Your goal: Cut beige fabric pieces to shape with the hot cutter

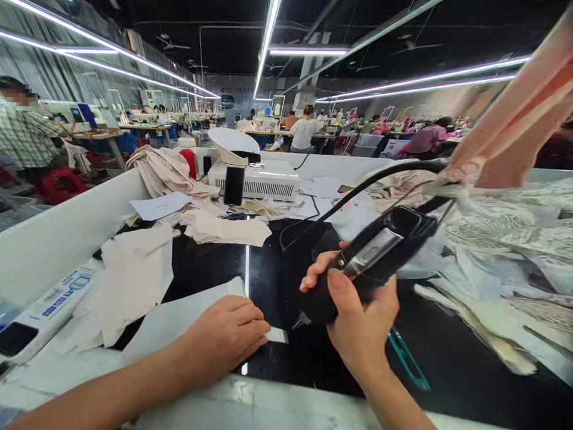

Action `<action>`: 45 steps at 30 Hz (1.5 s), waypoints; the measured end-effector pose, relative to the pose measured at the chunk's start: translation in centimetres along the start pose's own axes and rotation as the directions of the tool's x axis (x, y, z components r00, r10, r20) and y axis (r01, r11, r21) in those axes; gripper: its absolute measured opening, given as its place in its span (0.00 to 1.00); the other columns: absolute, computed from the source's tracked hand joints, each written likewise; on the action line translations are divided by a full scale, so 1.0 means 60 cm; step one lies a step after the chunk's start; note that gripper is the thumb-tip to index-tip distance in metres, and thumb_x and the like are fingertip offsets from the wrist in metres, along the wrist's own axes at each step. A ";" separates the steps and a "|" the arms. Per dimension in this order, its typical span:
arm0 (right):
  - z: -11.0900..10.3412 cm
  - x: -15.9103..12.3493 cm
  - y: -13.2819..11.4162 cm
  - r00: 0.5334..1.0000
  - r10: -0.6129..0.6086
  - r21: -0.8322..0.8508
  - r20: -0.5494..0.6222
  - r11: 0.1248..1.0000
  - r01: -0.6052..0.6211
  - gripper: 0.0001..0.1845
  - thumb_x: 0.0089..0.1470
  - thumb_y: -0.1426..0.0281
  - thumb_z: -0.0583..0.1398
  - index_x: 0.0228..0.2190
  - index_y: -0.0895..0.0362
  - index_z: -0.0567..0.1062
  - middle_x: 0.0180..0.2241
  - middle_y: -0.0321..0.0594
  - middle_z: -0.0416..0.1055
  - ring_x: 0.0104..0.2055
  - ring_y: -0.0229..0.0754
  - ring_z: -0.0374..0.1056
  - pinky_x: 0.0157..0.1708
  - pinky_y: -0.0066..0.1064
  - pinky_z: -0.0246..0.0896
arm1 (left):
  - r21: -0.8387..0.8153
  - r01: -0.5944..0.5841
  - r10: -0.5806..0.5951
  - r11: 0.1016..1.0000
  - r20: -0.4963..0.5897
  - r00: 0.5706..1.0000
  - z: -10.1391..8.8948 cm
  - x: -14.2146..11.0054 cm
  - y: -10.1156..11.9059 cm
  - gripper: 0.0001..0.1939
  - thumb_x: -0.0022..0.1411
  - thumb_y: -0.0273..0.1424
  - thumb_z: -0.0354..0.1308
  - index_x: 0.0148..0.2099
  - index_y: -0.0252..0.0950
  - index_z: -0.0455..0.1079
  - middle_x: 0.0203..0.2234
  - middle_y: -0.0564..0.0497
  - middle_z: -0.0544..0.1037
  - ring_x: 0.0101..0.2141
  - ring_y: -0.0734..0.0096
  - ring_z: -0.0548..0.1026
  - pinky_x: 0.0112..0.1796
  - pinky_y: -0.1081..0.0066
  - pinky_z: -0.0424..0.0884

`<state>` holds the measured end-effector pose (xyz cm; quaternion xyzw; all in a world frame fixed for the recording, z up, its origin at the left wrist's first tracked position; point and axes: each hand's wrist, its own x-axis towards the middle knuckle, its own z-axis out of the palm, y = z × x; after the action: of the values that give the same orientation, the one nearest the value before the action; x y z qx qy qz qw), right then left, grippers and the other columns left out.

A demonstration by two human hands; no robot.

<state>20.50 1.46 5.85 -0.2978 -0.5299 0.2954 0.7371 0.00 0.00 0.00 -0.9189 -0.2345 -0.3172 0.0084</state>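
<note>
My right hand point(358, 310) is wrapped round a black corded hand tool point(376, 251) with a silver plate on its side. The tool's small metal tip point(301, 321) points down and left over the black tabletop point(295, 358), a little apart from my left hand point(228, 328). My left hand is palm down, its fingers bent and pressed together on a pale, thin cut piece point(183, 316). A short white end point(278, 335) sticks out past those fingertips. Teal thread snips point(409, 361) lie to the right of my right wrist.
Cut beige pieces point(129, 269) are piled on the left. Behind stand a white vented box point(255, 179) and a phone point(234, 185). Pale lace pieces point(501, 221) heap up on the right. A black cable point(358, 188) runs off the tool; pink cloth strips point(510, 119) hang above it.
</note>
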 end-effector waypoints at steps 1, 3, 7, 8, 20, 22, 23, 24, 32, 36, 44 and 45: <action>0.001 -0.002 0.000 1.000 -0.001 0.005 0.001 1.000 0.001 0.17 0.61 0.62 0.73 0.47 0.48 0.74 0.29 0.27 0.77 0.24 0.36 0.72 0.25 0.29 0.75 | -0.001 -0.002 0.002 1.000 0.021 1.000 0.003 -0.003 0.000 0.12 0.83 0.30 0.50 0.49 0.35 0.75 0.40 0.50 0.82 0.41 0.66 0.80 0.48 0.67 0.77; 0.002 -0.005 0.001 1.000 -0.001 0.012 0.003 1.000 0.001 0.17 0.61 0.62 0.73 0.47 0.48 0.74 0.29 0.28 0.77 0.24 0.36 0.72 0.25 0.29 0.75 | 0.002 -0.005 0.005 1.000 0.053 0.999 0.007 -0.008 0.001 0.09 0.82 0.32 0.54 0.51 0.35 0.75 0.41 0.50 0.82 0.43 0.65 0.80 0.50 0.66 0.76; 0.005 -0.009 0.004 1.000 -0.001 0.020 0.006 1.000 0.001 0.18 0.61 0.62 0.73 0.47 0.48 0.74 0.30 0.29 0.77 0.24 0.37 0.73 0.25 0.30 0.75 | 0.028 -0.006 0.004 1.000 0.079 0.997 0.013 -0.010 0.003 0.11 0.81 0.38 0.58 0.55 0.37 0.74 0.43 0.49 0.82 0.45 0.62 0.80 0.51 0.63 0.76; 0.005 -0.009 0.004 1.000 0.001 0.018 0.004 1.000 -0.001 0.18 0.61 0.62 0.73 0.47 0.48 0.74 0.30 0.29 0.77 0.24 0.37 0.73 0.25 0.30 0.75 | 0.035 -0.006 0.003 0.999 0.082 0.997 0.013 -0.009 0.003 0.12 0.81 0.39 0.58 0.55 0.37 0.74 0.43 0.50 0.82 0.44 0.62 0.80 0.50 0.62 0.76; 0.006 -0.016 0.014 1.000 -0.001 0.029 0.002 1.000 0.001 0.17 0.61 0.63 0.72 0.48 0.49 0.74 0.31 0.29 0.77 0.24 0.37 0.74 0.25 0.30 0.76 | 0.066 -0.014 0.009 0.998 0.068 0.998 0.017 -0.012 0.002 0.13 0.82 0.39 0.56 0.53 0.35 0.75 0.41 0.51 0.82 0.41 0.62 0.79 0.46 0.63 0.74; 0.004 -0.017 0.016 1.000 -0.001 0.031 0.004 1.000 0.001 0.18 0.61 0.62 0.72 0.48 0.48 0.74 0.31 0.29 0.77 0.25 0.37 0.74 0.25 0.30 0.76 | 0.068 -0.015 0.011 0.998 0.059 0.998 0.018 -0.012 0.002 0.13 0.82 0.39 0.55 0.52 0.35 0.75 0.41 0.51 0.82 0.40 0.63 0.79 0.46 0.63 0.74; 0.004 -0.018 0.017 1.000 0.000 0.030 0.004 1.000 0.000 0.18 0.61 0.61 0.73 0.48 0.48 0.74 0.31 0.29 0.77 0.25 0.37 0.74 0.26 0.30 0.76 | 0.070 -0.015 0.011 0.997 0.058 0.998 0.018 -0.012 0.002 0.13 0.82 0.39 0.55 0.52 0.35 0.75 0.41 0.51 0.82 0.40 0.63 0.79 0.46 0.63 0.74; 0.004 -0.018 0.018 1.000 -0.001 0.029 0.002 1.000 0.001 0.19 0.61 0.60 0.73 0.49 0.48 0.74 0.31 0.29 0.77 0.25 0.36 0.74 0.26 0.30 0.76 | 0.071 -0.016 0.012 0.997 0.057 0.998 0.018 -0.012 0.003 0.13 0.82 0.39 0.55 0.52 0.35 0.75 0.40 0.51 0.82 0.39 0.63 0.79 0.46 0.63 0.74; 0.008 -0.018 0.018 1.000 0.014 0.035 -0.002 0.999 -0.014 0.20 0.60 0.59 0.74 0.49 0.47 0.74 0.31 0.28 0.77 0.25 0.36 0.73 0.26 0.29 0.76 | 0.079 -0.025 0.021 0.997 0.052 0.998 0.018 -0.012 0.004 0.14 0.83 0.38 0.53 0.51 0.34 0.75 0.39 0.51 0.82 0.38 0.63 0.79 0.44 0.63 0.74; 0.010 -0.017 0.019 1.000 0.015 0.030 0.000 0.999 -0.015 0.20 0.61 0.59 0.73 0.49 0.47 0.74 0.31 0.29 0.77 0.25 0.37 0.73 0.26 0.30 0.76 | 0.086 -0.029 0.025 0.996 0.043 0.999 0.019 -0.010 0.004 0.16 0.84 0.39 0.50 0.51 0.34 0.75 0.39 0.51 0.82 0.38 0.63 0.79 0.44 0.63 0.75; 0.013 -0.017 0.018 1.000 0.016 0.023 -0.013 1.000 -0.016 0.17 0.61 0.61 0.72 0.47 0.48 0.74 0.31 0.30 0.77 0.23 0.37 0.73 0.23 0.29 0.75 | 0.089 -0.026 0.020 0.996 0.059 0.998 0.019 -0.010 0.006 0.16 0.84 0.38 0.50 0.51 0.34 0.75 0.39 0.51 0.82 0.39 0.64 0.79 0.44 0.63 0.75; 0.012 -0.017 0.015 1.000 0.021 0.029 -0.020 0.999 -0.020 0.17 0.61 0.61 0.73 0.46 0.48 0.74 0.30 0.29 0.77 0.23 0.37 0.73 0.23 0.30 0.75 | 0.091 -0.025 0.019 0.996 0.068 0.997 0.019 -0.011 0.006 0.15 0.84 0.38 0.51 0.52 0.34 0.75 0.40 0.51 0.82 0.39 0.64 0.79 0.44 0.63 0.75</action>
<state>19.41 1.38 4.73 -0.2955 -0.5150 0.3074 0.7437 0.38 -0.42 -1.25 -0.9303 -0.2387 -0.2747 0.0462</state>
